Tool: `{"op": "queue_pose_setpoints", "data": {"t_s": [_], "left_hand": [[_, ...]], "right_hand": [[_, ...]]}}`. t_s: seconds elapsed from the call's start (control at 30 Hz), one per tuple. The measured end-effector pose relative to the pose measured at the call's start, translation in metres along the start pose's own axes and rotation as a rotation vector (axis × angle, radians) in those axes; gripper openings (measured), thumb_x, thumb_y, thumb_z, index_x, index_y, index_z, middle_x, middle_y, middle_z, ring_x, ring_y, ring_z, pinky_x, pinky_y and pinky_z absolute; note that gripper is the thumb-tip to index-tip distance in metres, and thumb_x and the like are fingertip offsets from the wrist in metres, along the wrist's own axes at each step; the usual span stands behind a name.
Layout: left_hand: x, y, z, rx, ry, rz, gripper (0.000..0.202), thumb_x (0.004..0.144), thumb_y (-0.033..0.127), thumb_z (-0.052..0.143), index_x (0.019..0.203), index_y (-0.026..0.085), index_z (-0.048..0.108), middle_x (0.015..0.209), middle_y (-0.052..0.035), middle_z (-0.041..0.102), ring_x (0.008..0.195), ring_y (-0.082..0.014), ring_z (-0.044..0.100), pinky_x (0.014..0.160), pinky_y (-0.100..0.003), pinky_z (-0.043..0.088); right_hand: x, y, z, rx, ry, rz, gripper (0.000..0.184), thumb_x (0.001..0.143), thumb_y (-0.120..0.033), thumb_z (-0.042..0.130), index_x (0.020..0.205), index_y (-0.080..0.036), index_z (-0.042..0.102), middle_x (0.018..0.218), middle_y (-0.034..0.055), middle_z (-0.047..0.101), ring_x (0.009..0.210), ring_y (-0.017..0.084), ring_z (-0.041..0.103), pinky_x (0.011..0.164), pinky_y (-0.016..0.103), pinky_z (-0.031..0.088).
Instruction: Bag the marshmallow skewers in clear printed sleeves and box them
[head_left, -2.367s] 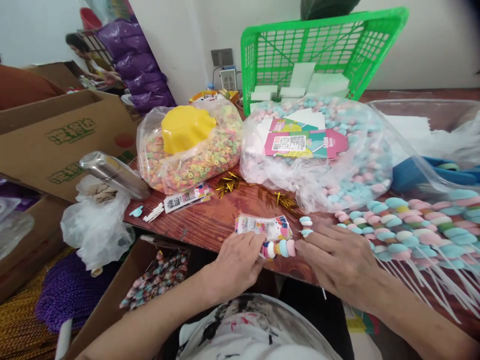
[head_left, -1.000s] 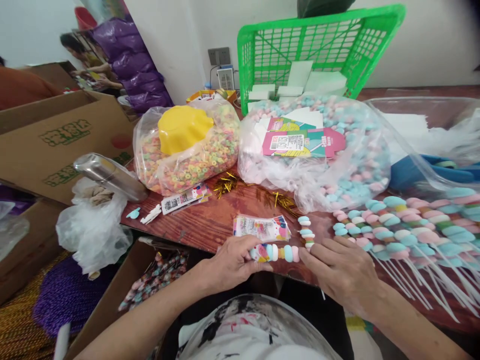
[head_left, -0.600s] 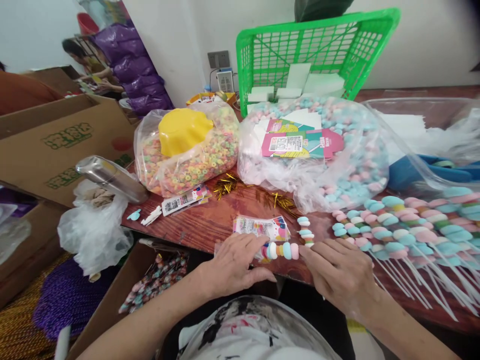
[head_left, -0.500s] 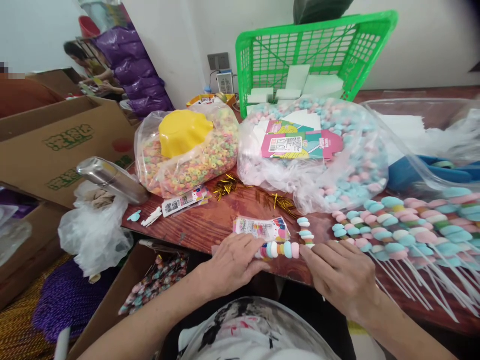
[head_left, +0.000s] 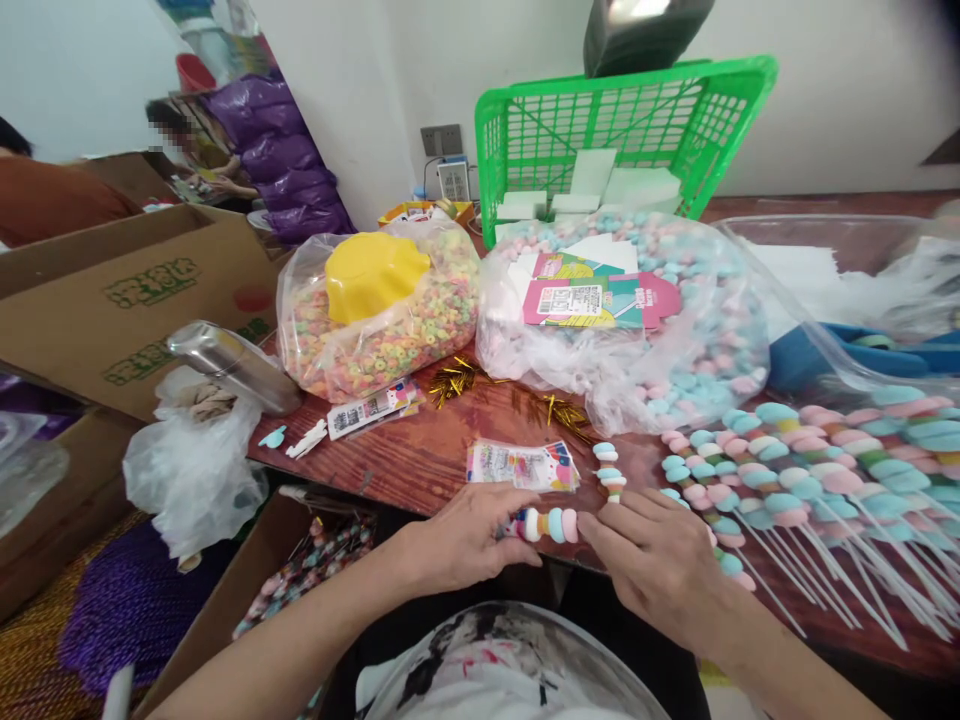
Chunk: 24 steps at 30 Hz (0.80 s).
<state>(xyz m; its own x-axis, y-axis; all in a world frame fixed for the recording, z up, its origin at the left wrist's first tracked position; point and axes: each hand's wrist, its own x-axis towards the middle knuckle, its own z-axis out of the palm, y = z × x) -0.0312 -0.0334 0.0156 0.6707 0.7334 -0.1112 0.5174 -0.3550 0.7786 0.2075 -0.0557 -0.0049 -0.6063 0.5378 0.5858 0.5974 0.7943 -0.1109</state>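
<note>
- Candy skewer lay crosswise between the hands.
- Left hand: fingers curled around one end.
- Right hand: fingers pressed together at its pink end.

Saw a basket by the wall, a socket left of it, and tinsel on the table; noticed a flask near the table's left edge, a printed carton behind it, piled purple sacks and a red tub near their top
</note>
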Motion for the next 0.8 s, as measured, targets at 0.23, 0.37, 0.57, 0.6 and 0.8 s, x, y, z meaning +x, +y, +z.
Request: {"op": "queue_pose_setpoints", "data": {"t_s": [0.23,0.37,0.57,0.6,0.8], "left_hand": [[0.012,-0.019,-0.023,-0.53,-0.59,-0.117,0.063,0.057,0.04,0.085,0.11,0.016,0.061,0.088,0.0015,0.062,0.077,-0.0127,0.059,0.071,-0.024,0.049],[0.023,-0.042,-0.025,-0.754,-0.832,-0.229,0.054,0.06,0.04,0.084,0.103,0.015,0.064,0.088,-0.0017,0.067,0.077,-0.0161,0.066,0.074,-0.03,0.053],[0.017,-0.051,0.01,-0.955,-0.811,-0.323,0.049,0.051,0.039,0.088,0.086,0.012,0.068,0.068,-0.001,0.067,0.056,-0.017,0.065,0.056,-0.03,0.054],[0.014,-0.049,0.016,-0.96,-0.736,-0.332,0.047,0.049,0.041,0.088,0.08,0.012,0.067,0.064,-0.0003,0.066,0.053,-0.0155,0.062,0.05,-0.028,0.051],[-0.001,-0.03,0.025,-0.767,-0.334,-0.358,0.046,0.047,0.045,0.087,0.061,0.015,0.055,0.054,0.0071,0.05,0.048,-0.0066,0.043,0.045,-0.019,0.037]], "right_hand": [[0.001,-0.001,-0.015,-0.109,0.022,-0.203,0.021,0.089,-0.011,0.05,0.104,-0.014,0.064,0.086,0.0051,0.069,0.077,0.016,0.057,0.072,0.036,0.039],[0.005,-0.005,-0.021,-0.104,0.003,-0.234,0.027,0.093,-0.011,0.042,0.104,-0.015,0.066,0.091,0.0055,0.071,0.086,0.019,0.057,0.079,0.04,0.04],[0.007,-0.004,-0.02,-0.12,0.07,-0.266,0.032,0.095,-0.01,0.036,0.101,-0.014,0.067,0.092,0.0047,0.071,0.091,0.018,0.056,0.082,0.04,0.039],[0.006,-0.003,-0.019,-0.123,0.069,-0.272,0.031,0.094,-0.009,0.037,0.101,-0.014,0.067,0.092,0.0054,0.071,0.091,0.019,0.056,0.081,0.04,0.039],[0.009,-0.001,-0.011,-0.097,-0.053,-0.295,0.027,0.093,-0.011,0.039,0.1,-0.014,0.065,0.083,0.0067,0.068,0.075,0.018,0.054,0.071,0.037,0.037]]}}
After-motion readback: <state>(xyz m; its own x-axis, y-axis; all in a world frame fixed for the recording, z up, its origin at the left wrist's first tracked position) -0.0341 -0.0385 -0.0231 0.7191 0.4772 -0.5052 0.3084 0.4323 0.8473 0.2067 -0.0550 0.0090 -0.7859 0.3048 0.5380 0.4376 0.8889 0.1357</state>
